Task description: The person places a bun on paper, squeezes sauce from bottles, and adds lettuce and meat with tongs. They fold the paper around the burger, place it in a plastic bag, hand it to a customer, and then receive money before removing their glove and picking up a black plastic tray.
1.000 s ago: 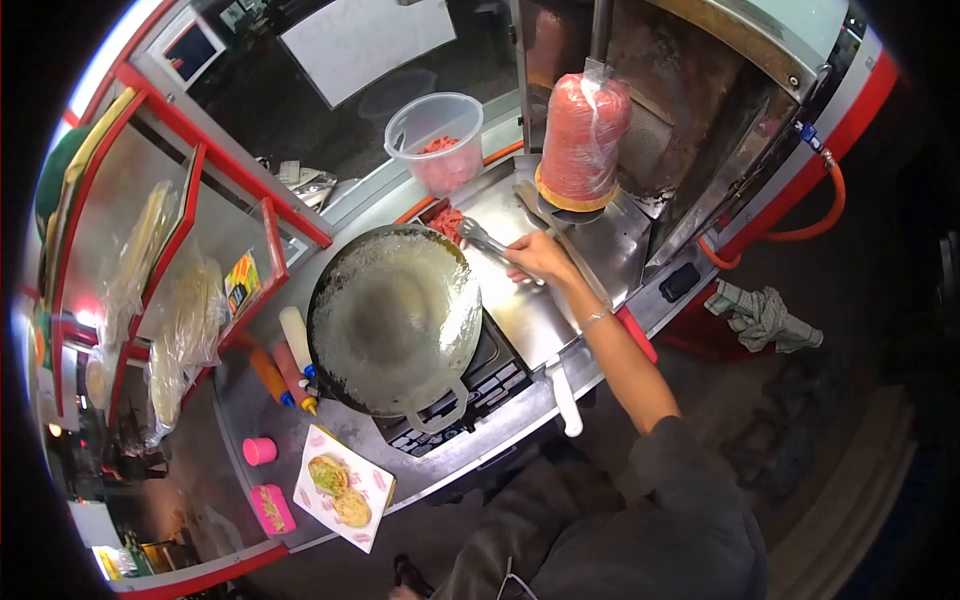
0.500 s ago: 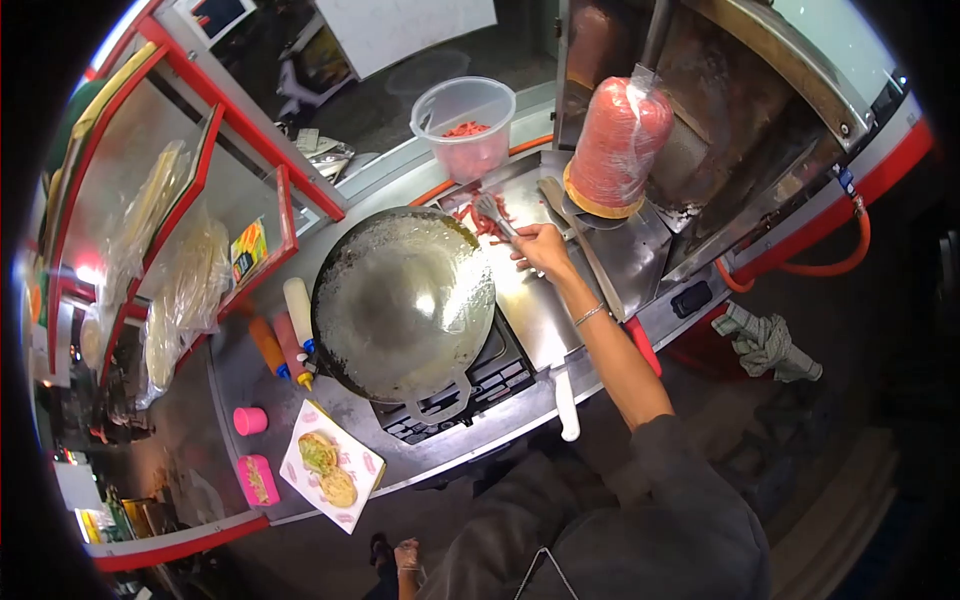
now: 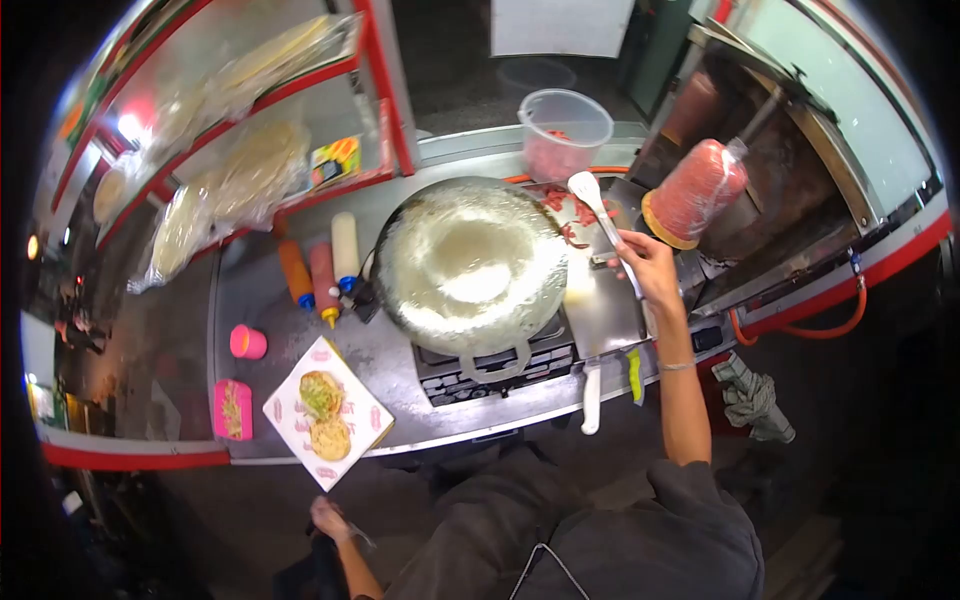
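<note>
My right hand (image 3: 648,268) is closed around silver tongs (image 3: 603,215), whose tips point up and away above the metal griddle (image 3: 612,325). Shredded red meat (image 3: 577,212) lies on the griddle's far part, just left of the tongs. To their right stands a plastic-wrapped cone of red meat (image 3: 702,188) on a spit. A wide wok (image 3: 475,250) with a shiny coating is left of the griddle. My left hand (image 3: 328,517) hangs below the counter's front edge, near a paper-lined tray (image 3: 283,405) with an opened, topped bun (image 3: 322,393); its fingers are too small to read.
A clear tub (image 3: 565,125) with red meat stands behind the griddle. A white-handled knife (image 3: 592,398) and a green-handled tool (image 3: 635,375) reach the front edge. Sauce bottles (image 3: 322,280), a pink cup (image 3: 248,342) and a pink container (image 3: 233,410) are left. Bagged flatbreads (image 3: 245,175) fill the shelves.
The camera view has turned, shifting the counter. My right hand has raised the tongs off the meat, tips now turned up. My left hand has come forward, nearer the tray.
</note>
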A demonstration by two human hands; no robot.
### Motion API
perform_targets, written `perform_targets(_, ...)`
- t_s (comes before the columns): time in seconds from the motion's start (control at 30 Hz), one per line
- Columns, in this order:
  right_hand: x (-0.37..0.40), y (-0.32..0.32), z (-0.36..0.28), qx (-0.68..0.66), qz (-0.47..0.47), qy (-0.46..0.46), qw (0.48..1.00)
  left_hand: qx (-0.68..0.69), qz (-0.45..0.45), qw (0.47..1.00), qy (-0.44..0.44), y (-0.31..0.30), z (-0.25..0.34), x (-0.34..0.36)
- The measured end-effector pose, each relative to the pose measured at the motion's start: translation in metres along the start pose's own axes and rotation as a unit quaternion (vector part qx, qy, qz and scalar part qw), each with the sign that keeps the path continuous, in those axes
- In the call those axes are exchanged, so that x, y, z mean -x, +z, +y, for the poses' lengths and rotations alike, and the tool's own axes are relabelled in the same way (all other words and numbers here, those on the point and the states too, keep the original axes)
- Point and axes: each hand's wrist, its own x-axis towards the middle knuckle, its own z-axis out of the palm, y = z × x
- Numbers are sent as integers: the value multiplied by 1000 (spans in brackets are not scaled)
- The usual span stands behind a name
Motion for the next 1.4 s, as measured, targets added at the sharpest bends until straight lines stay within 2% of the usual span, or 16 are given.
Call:
perform_targets(0.1, 36, 33, -49, 78, -56, -12, 995, 81, 103, 986, 100, 14, 76, -41)
perform_targets(0.17, 62, 72, -73, 92, -135, 0, 987, 98, 86, 987, 94, 32, 141, -47)
perform_targets(0.2, 73, 95, -81, 97, -189, 18, 977, 73, 29, 982, 171, 36, 150, -56)
perform_targets(0.23, 89, 123, -90, 119, -221, 21, 968, 18, 17, 992, 122, 49, 190, -49)
perform_targets(0.33, 130, 214, -102, 207, -335, 65, 917, -73, -186, 955, 218, 48, 206, -54)
perform_targets(0.47, 167, 325, -80, 265, -455, 79, 846, -115, -338, 892, 279, 41, 208, -55)
perform_targets(0.6, 196, 412, -71, 348, -514, 43, 783, -73, -309, 876, 364, 46, 193, -62)
perform_targets(0.63, 199, 421, -64, 354, -515, 46, 780, -67, -309, 878, 359, 47, 190, -64)
perform_targets(0.7, 206, 436, -54, 415, -493, -114, 756, -17, -329, 884, 332, 53, 187, -71)
perform_targets(0.83, 219, 439, -78, 459, -461, -46, 758, 34, -417, 864, 279, 56, 191, -88)
perform_targets(0.97, 232, 422, -90, 467, -433, -114, 762, 1, -444, 843, 305, 59, 188, -99)
perform_targets(1.0, 238, 423, -97, 462, -420, -68, 778, 3, -448, 840, 306, 60, 187, -100)
perform_targets(1.07, 245, 416, -92, 462, -409, -53, 785, 22, -451, 814, 365, 59, 184, -102)
perform_targets(1.17, 257, 409, -88, 464, -379, -20, 800, 13, -460, 832, 311, 49, 201, -96)
perform_targets(1.23, 264, 402, -62, 387, -335, -61, 857, 9, -442, 834, 330, 52, 198, -90)
perform_targets(1.4, 283, 400, -37, 386, -297, -32, 873, 37, -397, 847, 352, 70, 196, -80)
